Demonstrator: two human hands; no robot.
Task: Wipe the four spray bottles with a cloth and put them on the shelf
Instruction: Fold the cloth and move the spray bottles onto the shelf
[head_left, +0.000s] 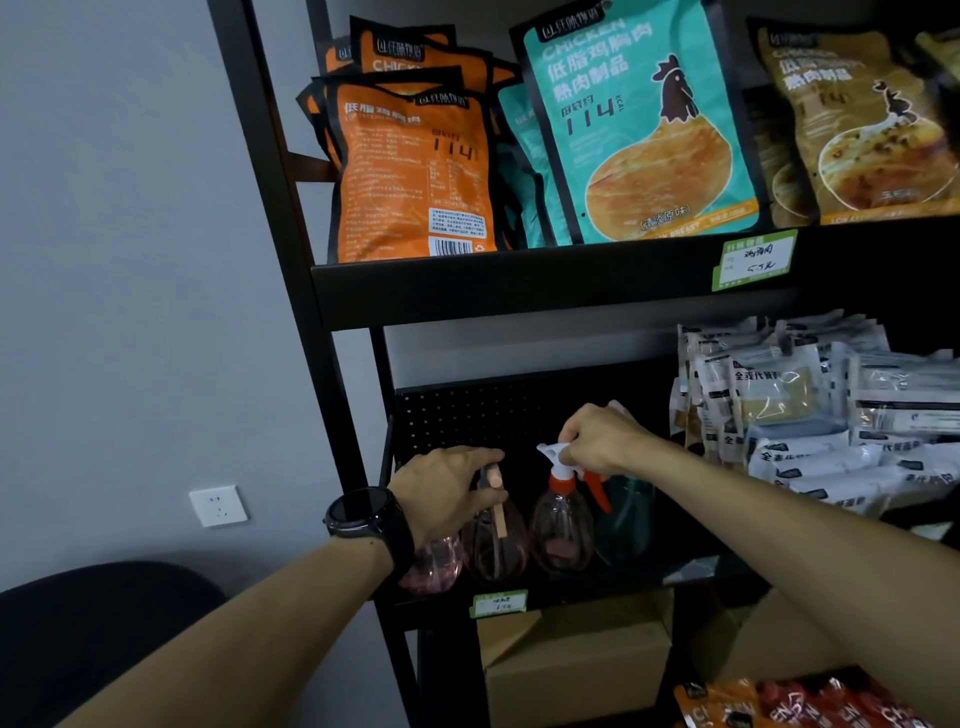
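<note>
Fingers (563, 441) pinch spray bottle (563, 525) head, shelf (571, 584).

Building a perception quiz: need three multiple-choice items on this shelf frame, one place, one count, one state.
1. Where do the spray bottles stand?
A. top shelf
B. middle shelf
C. floor

2. How many bottles show there?
A. two
B. six
C. four

3. What is the right hand doing?
A. gripping the white spray head
B. hanging idle
C. holding a cloth

Answers:
1 B, they stand below the snack packs.
2 C, three pinkish bottles and one teal bottle.
3 A, fingers curl round the head, while the left hand grips another bottle's top.
</note>
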